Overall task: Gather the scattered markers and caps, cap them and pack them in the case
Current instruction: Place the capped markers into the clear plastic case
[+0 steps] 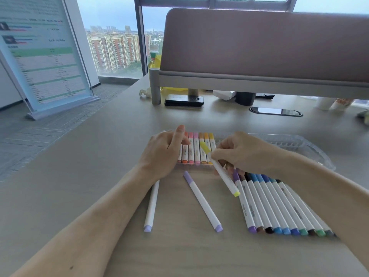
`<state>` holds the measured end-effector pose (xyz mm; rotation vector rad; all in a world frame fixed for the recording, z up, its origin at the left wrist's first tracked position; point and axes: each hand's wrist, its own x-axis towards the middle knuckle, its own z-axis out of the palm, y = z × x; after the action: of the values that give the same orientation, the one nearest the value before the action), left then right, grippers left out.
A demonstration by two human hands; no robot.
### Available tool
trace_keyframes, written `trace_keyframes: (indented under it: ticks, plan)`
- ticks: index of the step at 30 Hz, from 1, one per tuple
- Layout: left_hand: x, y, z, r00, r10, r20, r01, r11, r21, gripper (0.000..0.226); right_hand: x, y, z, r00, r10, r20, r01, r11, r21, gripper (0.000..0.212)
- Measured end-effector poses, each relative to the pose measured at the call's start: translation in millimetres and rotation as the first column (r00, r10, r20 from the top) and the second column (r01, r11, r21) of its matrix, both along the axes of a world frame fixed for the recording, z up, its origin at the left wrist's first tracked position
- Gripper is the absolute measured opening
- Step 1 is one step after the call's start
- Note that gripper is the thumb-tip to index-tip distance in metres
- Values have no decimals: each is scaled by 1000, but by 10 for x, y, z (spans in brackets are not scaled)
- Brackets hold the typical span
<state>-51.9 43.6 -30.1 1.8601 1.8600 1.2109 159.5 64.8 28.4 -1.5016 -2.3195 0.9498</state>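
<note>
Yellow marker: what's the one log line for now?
right hand: pinches yellow-capped white marker | left hand: over clear plastic case | loose: two lilac-capped white markers

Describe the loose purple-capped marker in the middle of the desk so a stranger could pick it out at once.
Find the clear marker case on the wooden desk. Nearer the person, left of the long marker row, lie two loose white markers. It is the right one: slanted, purple cap fully showing, while the neighbour has its top end under the left forearm.
</note>
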Motion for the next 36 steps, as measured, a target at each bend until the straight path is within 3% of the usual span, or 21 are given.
trace_keyframes:
  ticks: [5, 8, 13, 22, 36]
  plan:
    - [-12, 22, -13, 1000, -8, 1, 8, 1000, -9, 62, 69, 228, 25, 960, -156, -233, 139, 986, -89, 23]
    - [-31, 34, -37, 1000, -30, -5, 30, 1000, -5, 63, 98, 365, 41, 929, -231, -290, 211, 972, -99, 21]
    - [-43, 41, -50, 999, -48, -4, 48, 999, -5, 65, 77, 526, -45, 907, -318, -276, 301, 948, -105, 17]
    - [-64, 50, -69, 998, -46, 43, 46, 999, -19, 65, -64, 590, -195, 949, -282, -144, 281, 959, -30, 19]
    - [-43, 27, -35, 999, -22, 26, 22, 1000, -3, 63, 50, 568, -158, 960, -223, -168, 220, 975, -37, 6]
